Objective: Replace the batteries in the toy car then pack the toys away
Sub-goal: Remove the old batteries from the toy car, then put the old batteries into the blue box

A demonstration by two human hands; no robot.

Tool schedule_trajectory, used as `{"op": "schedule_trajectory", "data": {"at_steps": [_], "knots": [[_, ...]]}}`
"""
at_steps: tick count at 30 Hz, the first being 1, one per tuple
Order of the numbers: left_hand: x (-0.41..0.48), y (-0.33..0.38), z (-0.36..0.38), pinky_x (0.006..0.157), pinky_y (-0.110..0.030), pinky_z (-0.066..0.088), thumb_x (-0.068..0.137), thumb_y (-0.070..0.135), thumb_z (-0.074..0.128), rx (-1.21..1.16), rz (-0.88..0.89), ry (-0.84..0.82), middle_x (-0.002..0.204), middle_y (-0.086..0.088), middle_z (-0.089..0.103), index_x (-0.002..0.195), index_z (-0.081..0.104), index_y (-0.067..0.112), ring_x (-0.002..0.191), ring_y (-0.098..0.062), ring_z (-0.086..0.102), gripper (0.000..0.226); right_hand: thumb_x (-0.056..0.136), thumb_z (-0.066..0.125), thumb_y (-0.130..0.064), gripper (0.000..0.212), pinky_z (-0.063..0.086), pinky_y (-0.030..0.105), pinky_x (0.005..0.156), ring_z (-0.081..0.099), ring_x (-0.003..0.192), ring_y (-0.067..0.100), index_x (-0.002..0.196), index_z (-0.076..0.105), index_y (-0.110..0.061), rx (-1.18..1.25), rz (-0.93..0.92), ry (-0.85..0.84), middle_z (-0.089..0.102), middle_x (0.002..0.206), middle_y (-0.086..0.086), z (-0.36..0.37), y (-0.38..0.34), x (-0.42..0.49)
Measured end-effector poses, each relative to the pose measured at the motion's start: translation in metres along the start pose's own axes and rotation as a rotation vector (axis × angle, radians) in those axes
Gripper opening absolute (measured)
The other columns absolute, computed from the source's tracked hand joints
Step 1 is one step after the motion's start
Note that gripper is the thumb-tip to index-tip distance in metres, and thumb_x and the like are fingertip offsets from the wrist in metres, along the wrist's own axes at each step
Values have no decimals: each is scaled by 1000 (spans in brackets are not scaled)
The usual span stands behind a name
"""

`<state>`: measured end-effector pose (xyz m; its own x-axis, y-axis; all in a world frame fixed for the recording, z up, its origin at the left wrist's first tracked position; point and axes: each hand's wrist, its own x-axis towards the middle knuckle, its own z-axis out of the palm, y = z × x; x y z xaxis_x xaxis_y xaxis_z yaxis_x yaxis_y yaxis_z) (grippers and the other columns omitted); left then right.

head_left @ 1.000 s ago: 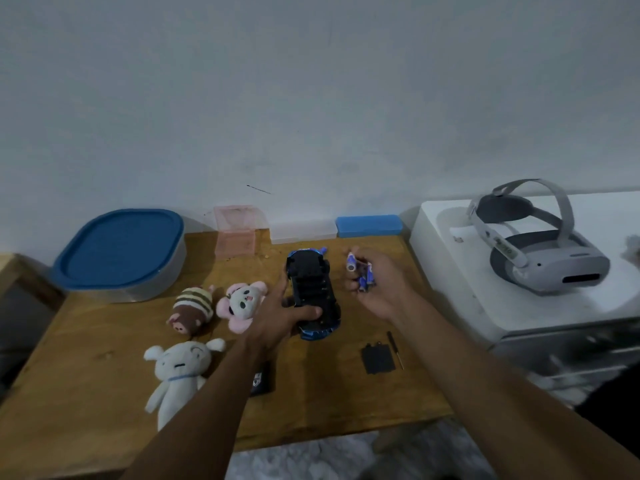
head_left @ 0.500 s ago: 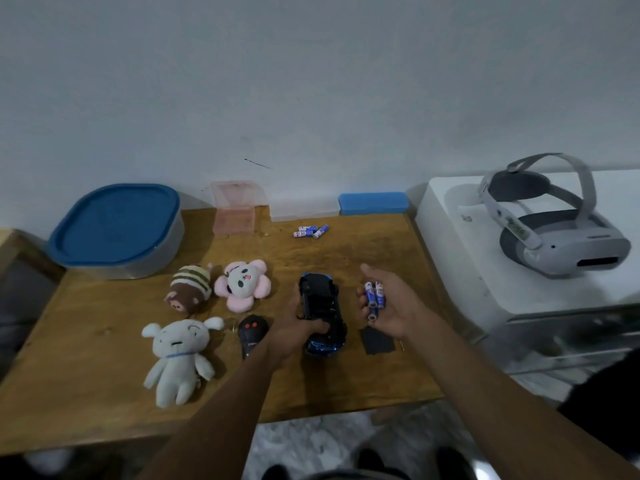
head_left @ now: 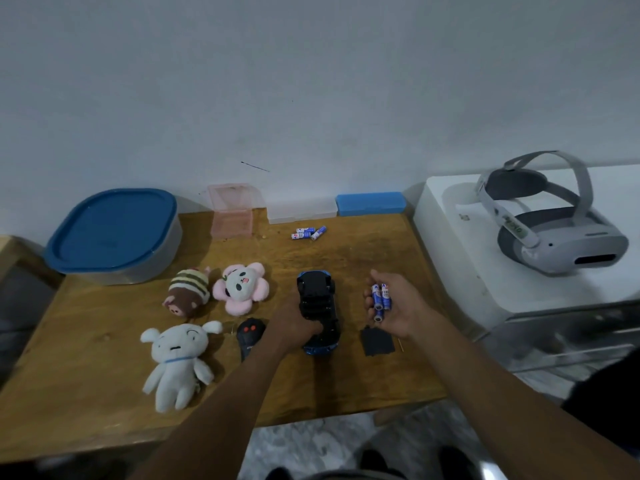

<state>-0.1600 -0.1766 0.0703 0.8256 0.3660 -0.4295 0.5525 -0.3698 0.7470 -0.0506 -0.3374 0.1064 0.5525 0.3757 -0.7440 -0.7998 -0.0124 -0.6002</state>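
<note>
At the left of the frame a blue-lidded tub (head_left: 110, 233) sits on the wooden table (head_left: 86, 341), with three plush toys (head_left: 176, 358) and a black remote (head_left: 249, 336) to its right. At centre the left hand (head_left: 294, 323) grips the toy car (head_left: 317, 306), which lies underside up on the table. Loose cells (head_left: 308, 233) lie higher up, near the wall. Right of centre the right hand (head_left: 405, 306), palm up, cups the batteries (head_left: 381, 299) in curled fingers, just above a black cover (head_left: 377, 341).
</note>
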Motion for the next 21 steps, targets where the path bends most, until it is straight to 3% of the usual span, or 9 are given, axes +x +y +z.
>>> {"op": "schedule_trajectory", "data": {"at_steps": [4,7,9,13,17,21], "knots": [[2,2,-8,88,-36,50,78,15,72,80,-6,-34,123,-7,62,143,34,20,108,-23,58,76,90,60,-26,16,42,24,50,51,57,12,84,61,-11,-12,-17,14,57,67,3,6,0,0],[2,5,-15,68,-25,49,82,18,69,142,3,-19,117,-7,63,139,37,17,94,-17,58,65,89,63,-27,16,43,24,49,51,57,12,85,60,-12,-25,-37,36,56,68,3,13,-1,0],[4,11,-23,64,-26,50,85,19,66,192,13,46,101,-4,62,134,42,11,88,-16,59,54,88,65,-29,18,43,24,47,50,56,12,83,60,-13,-38,-50,67,55,68,3,17,-2,0],[12,26,-43,62,-30,50,87,21,63,190,57,233,95,-2,63,141,38,8,91,-21,63,61,88,65,-38,30,35,21,39,42,48,10,72,54,-16,-133,-134,160,51,60,1,22,-8,0],[26,54,-54,77,-31,50,88,15,60,118,172,265,117,-9,64,136,50,11,96,-24,63,49,90,63,-42,33,30,19,38,37,46,10,72,54,-15,-274,-285,227,47,60,0,23,-18,2],[49,79,-47,73,-17,36,88,14,58,55,209,223,125,-6,63,138,49,13,102,-18,59,52,91,62,-42,31,32,19,39,38,50,11,88,63,-11,-431,-343,252,47,64,1,16,-42,9]]}}
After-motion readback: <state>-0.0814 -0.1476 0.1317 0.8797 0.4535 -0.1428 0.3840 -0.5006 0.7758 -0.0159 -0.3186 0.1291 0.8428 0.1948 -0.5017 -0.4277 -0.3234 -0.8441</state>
